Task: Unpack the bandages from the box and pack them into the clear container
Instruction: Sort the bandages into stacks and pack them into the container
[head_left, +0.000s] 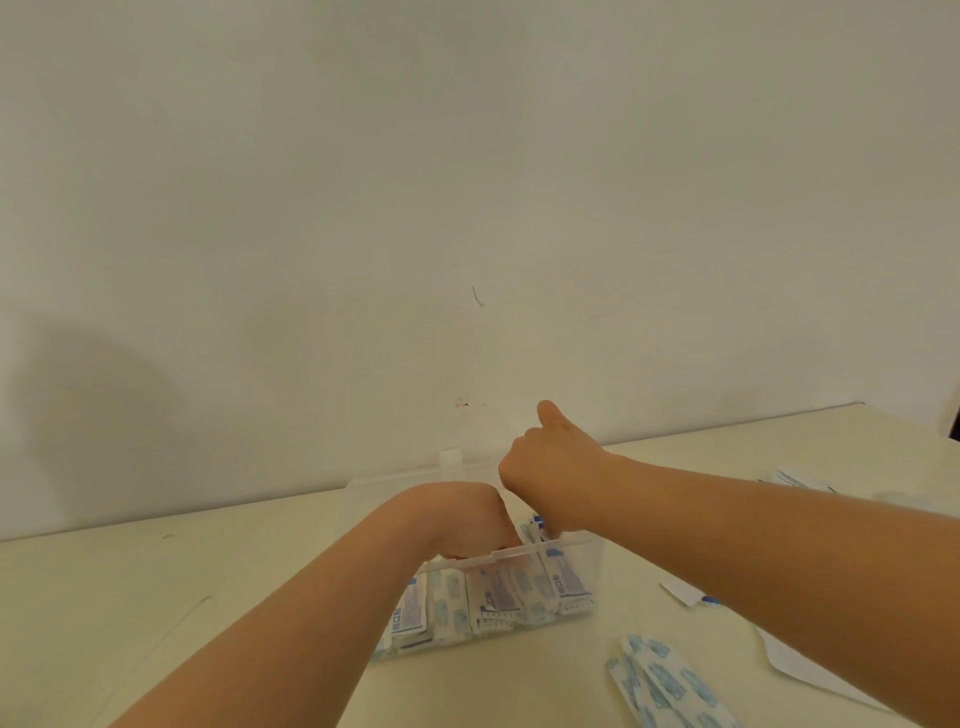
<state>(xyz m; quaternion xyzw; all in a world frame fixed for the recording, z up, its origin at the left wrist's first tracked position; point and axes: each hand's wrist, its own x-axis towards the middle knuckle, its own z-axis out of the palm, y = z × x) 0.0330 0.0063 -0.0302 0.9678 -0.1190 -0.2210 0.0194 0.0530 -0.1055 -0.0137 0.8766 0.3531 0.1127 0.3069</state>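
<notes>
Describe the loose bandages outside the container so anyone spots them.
On the pale table, find the clear container in the middle, where the left hand and right hand are. The loose bandages lie right of it, nearer the camera. Unlike the plain white paper beside them, they fan out flat with blue-patterned wrappers.
</notes>
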